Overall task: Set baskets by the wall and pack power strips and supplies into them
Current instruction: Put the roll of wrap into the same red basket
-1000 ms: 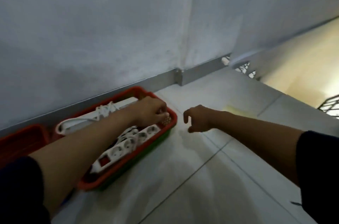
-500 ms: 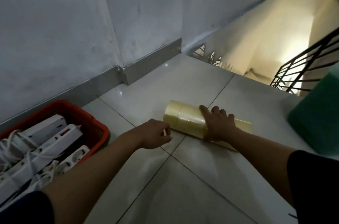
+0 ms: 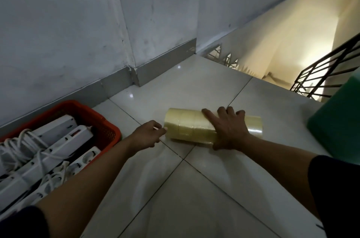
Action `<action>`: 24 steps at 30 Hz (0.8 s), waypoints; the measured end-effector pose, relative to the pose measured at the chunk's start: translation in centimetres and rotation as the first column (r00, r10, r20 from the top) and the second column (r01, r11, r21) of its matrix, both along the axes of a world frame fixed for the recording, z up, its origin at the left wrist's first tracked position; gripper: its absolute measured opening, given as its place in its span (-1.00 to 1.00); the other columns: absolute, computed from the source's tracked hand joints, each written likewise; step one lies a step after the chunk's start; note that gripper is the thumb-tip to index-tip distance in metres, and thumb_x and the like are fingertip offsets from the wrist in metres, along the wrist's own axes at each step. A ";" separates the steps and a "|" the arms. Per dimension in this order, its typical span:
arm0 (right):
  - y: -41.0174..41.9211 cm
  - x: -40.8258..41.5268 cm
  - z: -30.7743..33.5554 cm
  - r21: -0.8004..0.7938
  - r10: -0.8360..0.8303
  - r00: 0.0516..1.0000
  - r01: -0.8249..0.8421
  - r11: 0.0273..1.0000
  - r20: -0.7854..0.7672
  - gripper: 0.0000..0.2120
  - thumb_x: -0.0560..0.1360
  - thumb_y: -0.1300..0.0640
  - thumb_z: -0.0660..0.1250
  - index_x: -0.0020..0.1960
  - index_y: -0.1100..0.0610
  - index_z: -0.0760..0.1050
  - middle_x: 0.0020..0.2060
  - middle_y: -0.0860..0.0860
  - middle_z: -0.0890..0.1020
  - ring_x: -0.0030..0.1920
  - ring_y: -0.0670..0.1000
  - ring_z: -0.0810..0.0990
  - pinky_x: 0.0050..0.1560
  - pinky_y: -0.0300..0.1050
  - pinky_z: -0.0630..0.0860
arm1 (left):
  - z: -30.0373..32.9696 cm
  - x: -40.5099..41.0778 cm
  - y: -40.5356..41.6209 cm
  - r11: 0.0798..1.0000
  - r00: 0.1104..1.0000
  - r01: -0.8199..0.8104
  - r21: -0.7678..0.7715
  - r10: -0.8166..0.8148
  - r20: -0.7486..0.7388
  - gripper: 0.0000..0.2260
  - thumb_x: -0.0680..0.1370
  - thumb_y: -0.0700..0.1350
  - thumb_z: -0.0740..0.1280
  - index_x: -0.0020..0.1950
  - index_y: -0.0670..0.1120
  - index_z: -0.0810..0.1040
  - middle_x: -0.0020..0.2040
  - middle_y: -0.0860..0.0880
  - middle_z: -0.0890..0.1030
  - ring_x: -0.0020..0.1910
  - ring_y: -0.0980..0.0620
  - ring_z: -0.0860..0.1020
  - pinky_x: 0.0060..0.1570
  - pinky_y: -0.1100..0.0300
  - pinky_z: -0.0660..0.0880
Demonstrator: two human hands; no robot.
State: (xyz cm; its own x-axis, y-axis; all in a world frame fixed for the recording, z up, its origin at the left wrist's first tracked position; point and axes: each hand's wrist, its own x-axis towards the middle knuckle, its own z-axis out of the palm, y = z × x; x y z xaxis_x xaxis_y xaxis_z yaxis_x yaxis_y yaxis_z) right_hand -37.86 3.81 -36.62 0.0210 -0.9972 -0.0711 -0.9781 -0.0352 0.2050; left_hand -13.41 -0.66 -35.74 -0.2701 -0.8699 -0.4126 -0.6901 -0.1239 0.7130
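Note:
A sleeve of clear yellowish tape rolls (image 3: pixel 187 127) lies on its side on the white tile floor. My right hand (image 3: pixel 228 130) is spread flat over its top and wraps around it near the right end. My left hand (image 3: pixel 149 137) has loosely curled fingers, and its fingertips touch the sleeve's left end. At the lower left a red basket (image 3: pixel 106 123) stands against the wall, filled with white power strips (image 3: pixel 56 148) and coiled white cords.
A grey skirting (image 3: pixel 116 83) runs along the wall with a corner jutting out. A stairwell (image 3: pixel 272 62) drops away at the upper right behind a black railing (image 3: pixel 319 74). A green container (image 3: pixel 339 122) stands at the right edge.
My view swung right from the red basket to the tape rolls. My right hand came down on the sleeve and my left hand left the basket and reached the sleeve's left end.

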 end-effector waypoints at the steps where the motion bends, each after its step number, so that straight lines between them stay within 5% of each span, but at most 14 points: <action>1: -0.1 0.6 0.5 -0.022 0.041 0.999 -0.041 0.999 -0.006 0.13 0.16 -0.30 0.49 0.49 -0.11 -0.14 0.32 0.17 0.31 0.27 0.20 0.31 0.25 0.22 0.29 | 0.4 0.4 0.0 0.999 0.999 -0.037 0.005 0.037 -0.004 -0.56 0.56 0.12 0.20 0.33 -0.11 0.36 0.22 -0.14 0.52 0.14 -0.09 0.53 0.18 -0.06 0.51; 4: 0.0 3.1 2.3 -0.103 0.138 0.990 -0.136 0.985 0.013 0.12 0.16 -0.29 0.47 0.46 -0.13 -0.19 0.32 0.15 0.32 0.26 0.18 0.32 0.25 0.19 0.28 | 2.3 1.8 0.4 0.984 0.986 -0.163 -0.068 0.161 -0.043 -0.45 0.57 0.21 0.11 0.38 -0.17 0.32 0.30 -0.16 0.46 0.20 -0.12 0.46 0.25 -0.05 0.44; 8: -0.2 7.7 5.3 -0.229 0.274 0.961 -0.259 0.938 0.036 0.10 0.13 -0.27 0.49 0.42 -0.14 -0.15 0.30 0.16 0.37 0.22 0.20 0.37 0.21 0.19 0.29 | 5.7 5.2 0.8 0.892 0.852 -0.450 -0.049 0.412 -0.324 -0.48 0.57 0.20 0.12 0.27 -0.20 0.43 0.17 -0.17 0.52 0.18 -0.18 0.50 0.24 -0.04 0.44; 13: -0.4 15.4 9.0 -0.397 0.415 0.910 -0.383 0.834 -0.006 0.09 0.03 -0.23 0.52 0.45 -0.07 0.09 0.19 0.21 0.50 0.12 0.25 0.48 0.09 0.23 0.37 | 9.6 11.9 1.9 0.632 0.569 -0.775 -0.006 0.693 -0.443 -0.47 0.56 0.18 0.17 0.30 -0.23 0.40 0.21 -0.18 0.52 0.17 -0.20 0.50 0.26 -0.07 0.43; 16: -0.4 21.0 10.8 -0.420 0.479 0.878 -0.435 0.796 -0.001 0.05 0.12 -0.29 0.47 0.46 -0.09 0.03 0.27 0.20 0.44 0.21 0.25 0.43 0.16 0.25 0.31 | 12.0 16.5 3.3 0.447 0.412 -0.894 -0.041 0.781 -0.470 -0.48 0.56 0.15 0.18 0.28 -0.26 0.41 0.23 -0.22 0.53 0.17 -0.23 0.52 0.22 -0.05 0.47; 21: 0.5 31.1 12.0 -0.436 0.575 0.811 -0.482 0.760 0.107 0.02 0.22 -0.33 0.41 0.49 -0.15 -0.08 0.41 0.15 0.27 0.35 0.23 0.27 0.28 0.27 0.18 | 15.1 26.3 6.7 0.198 0.245 -0.969 -0.149 0.848 -0.470 -0.53 0.52 0.14 0.20 0.10 -0.27 0.50 0.11 -0.23 0.61 0.06 -0.24 0.57 0.13 -0.09 0.54; 24: 1.8 37.6 12.2 -0.430 0.490 0.799 -0.328 0.841 0.348 0.08 0.14 -0.40 0.43 0.49 -0.21 -0.06 0.45 0.25 0.10 0.44 0.31 0.07 0.33 0.33 0.09 | 16.5 33.2 9.8 0.042 0.154 -0.971 -0.236 0.864 -0.479 -0.61 0.52 0.13 0.22 -0.08 -0.23 0.49 0.04 -0.23 0.63 0.02 -0.24 0.59 0.08 -0.05 0.55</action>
